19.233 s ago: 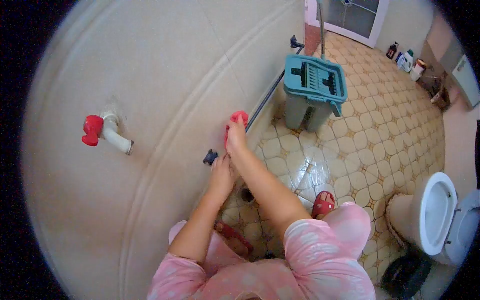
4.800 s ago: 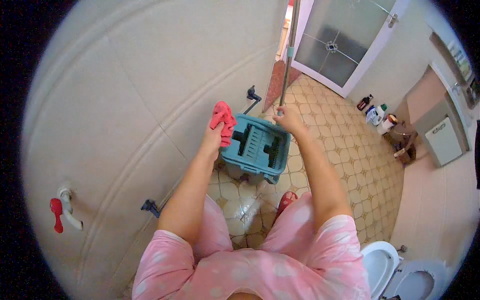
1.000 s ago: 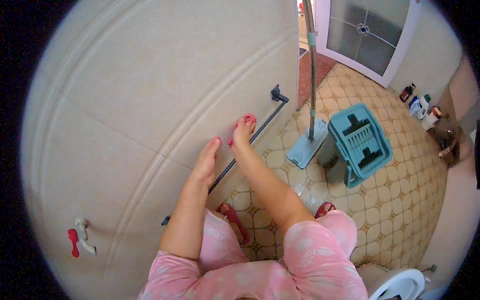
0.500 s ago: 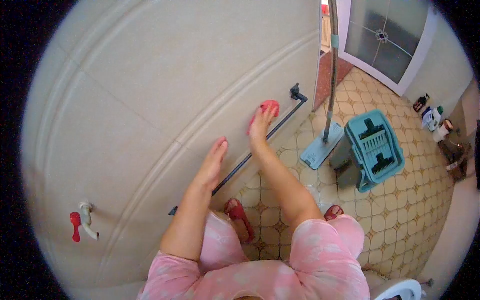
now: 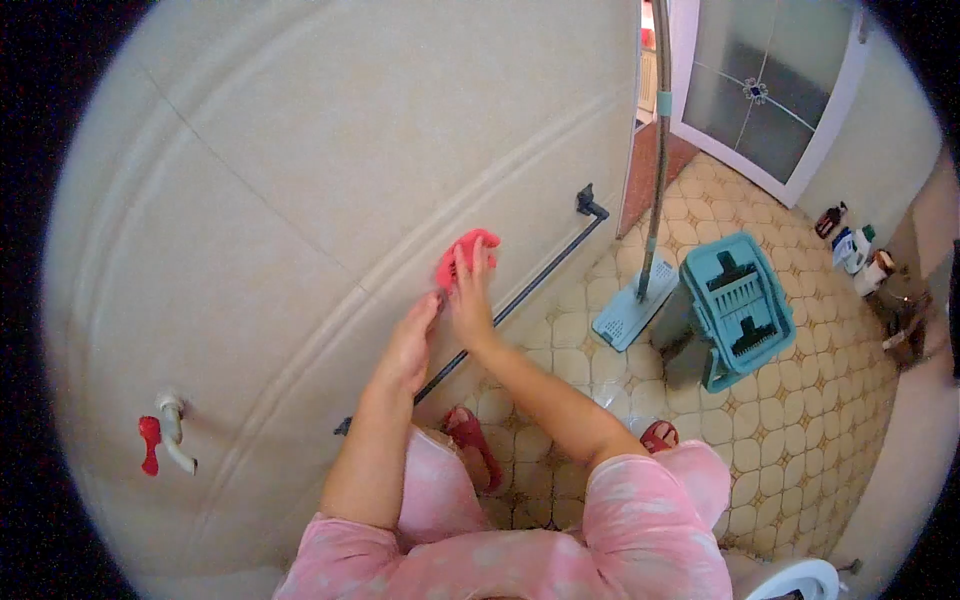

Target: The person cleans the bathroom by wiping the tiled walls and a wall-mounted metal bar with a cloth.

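Note:
A bright pink cloth (image 5: 461, 250) lies against the tiled wall (image 5: 270, 140), under the fingers of my right hand (image 5: 471, 305). That hand presses it to the wall, above the dark towel bar (image 5: 540, 278). Close on its left, my left hand (image 5: 412, 340) has its fingers stretched out and touching or nearly touching the wall. Nothing shows in the left hand. Both forearms reach up from pink sleeves, the right one passing over the bar.
A flat mop (image 5: 628, 308) stands on the tiled floor beside a teal mop bucket (image 5: 745, 370). Low on the left wall is a tap with a red handle (image 5: 150, 445). Several bottles (image 5: 852, 248) stand along the right wall, near a glass-paned door (image 5: 750, 100). A white toilet rim (image 5: 800, 575) shows at the bottom right.
My right hand has slid the cloth left and slightly down along the wall, coming close to my left hand. The left hand has shifted slightly down and left.

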`<state>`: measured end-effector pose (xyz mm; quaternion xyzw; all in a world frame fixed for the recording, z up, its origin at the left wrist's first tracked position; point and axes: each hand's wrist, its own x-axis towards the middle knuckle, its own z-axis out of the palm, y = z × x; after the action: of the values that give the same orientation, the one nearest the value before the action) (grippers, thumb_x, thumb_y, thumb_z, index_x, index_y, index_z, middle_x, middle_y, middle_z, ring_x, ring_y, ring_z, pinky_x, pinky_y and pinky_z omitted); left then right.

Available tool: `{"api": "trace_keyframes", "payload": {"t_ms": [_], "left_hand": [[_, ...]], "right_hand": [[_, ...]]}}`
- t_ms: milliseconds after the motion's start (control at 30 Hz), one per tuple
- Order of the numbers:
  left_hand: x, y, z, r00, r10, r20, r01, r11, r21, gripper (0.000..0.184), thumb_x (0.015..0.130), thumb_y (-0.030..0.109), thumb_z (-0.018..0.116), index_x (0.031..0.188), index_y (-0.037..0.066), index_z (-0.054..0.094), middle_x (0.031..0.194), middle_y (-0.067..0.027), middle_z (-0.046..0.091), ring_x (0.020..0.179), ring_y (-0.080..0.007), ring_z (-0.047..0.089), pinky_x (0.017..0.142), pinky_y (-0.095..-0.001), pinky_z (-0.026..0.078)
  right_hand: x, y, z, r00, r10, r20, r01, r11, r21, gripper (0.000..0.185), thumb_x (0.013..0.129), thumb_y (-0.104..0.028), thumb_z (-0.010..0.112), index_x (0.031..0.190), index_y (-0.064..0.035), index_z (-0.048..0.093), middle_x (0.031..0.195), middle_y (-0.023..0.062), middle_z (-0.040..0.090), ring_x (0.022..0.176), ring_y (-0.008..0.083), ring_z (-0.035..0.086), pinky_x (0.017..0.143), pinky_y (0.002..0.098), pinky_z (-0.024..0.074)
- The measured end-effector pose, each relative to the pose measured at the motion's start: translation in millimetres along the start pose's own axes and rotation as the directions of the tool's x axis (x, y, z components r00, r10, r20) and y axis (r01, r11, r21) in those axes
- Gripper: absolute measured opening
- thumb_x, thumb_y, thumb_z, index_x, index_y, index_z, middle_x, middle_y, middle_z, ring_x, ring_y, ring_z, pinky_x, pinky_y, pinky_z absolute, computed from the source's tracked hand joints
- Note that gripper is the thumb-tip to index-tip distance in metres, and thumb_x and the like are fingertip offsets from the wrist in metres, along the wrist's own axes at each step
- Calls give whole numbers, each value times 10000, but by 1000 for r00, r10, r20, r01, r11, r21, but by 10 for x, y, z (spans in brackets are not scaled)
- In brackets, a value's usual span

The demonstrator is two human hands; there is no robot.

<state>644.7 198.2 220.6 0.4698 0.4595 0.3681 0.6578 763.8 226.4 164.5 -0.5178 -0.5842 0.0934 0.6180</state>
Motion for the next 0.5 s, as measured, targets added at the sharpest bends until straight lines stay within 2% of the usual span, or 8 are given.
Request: {"api": "trace_keyframes", "payload": {"t_ms": [67,167,267,333,433,500], "left_hand": [[-15,-36,1,995,32,-93,-26,998,58,455,889,368,504,1233,70,485,1250,-32,498,1143,-164,433,993,-336,294],[-154,121,126,988,-35,-151,45,997,67,490,875,399,520,1249,87,474,1268,-14,489,1169,-146,412,1004,-351,262],[-161,137,84,994,-32,-108,43,995,95,532,870,433,513,1278,97,448,1293,-15,474,1211,-149,379,1018,-370,225],[-168,141,57,994,-30,-108,43,992,116,534,876,437,500,1281,93,444,1304,-22,467,1227,-153,368,1021,-366,221],[-193,128,7,998,-33,-54,39,992,119,569,892,429,472,1322,68,381,1367,-43,387,1277,-166,292,1041,-358,172],[-207,145,1,999,-27,-33,31,992,125,586,901,423,457,1341,52,351,1394,-54,352,1298,-176,255,1049,-354,154]], "right_hand": [[306,90,-112,996,-20,-89,15,998,-54,625,822,-29,483,1393,-103,242,1465,206,63,1339,403,93,1084,484,109],[845,168,-417,977,-82,-197,72,996,-59,637,820,-19,486,1397,-121,238,1468,200,59,1340,404,89,1083,483,113],[1373,434,-663,959,-87,-270,56,991,-118,623,834,-15,477,1399,-136,243,1474,182,58,1349,377,86,1085,454,128],[1764,648,-869,947,-43,-318,41,999,-12,621,843,-21,481,1401,-132,234,1475,173,62,1349,350,116,1083,403,167],[2062,606,-1058,920,210,-331,-84,931,356,622,847,-28,493,1402,-125,230,1475,171,65,1344,337,148,1076,364,194],[1955,548,-953,926,108,-362,-81,993,91,609,853,-41,492,1400,-119,235,1475,171,65,1339,341,162,1074,356,200]]}}
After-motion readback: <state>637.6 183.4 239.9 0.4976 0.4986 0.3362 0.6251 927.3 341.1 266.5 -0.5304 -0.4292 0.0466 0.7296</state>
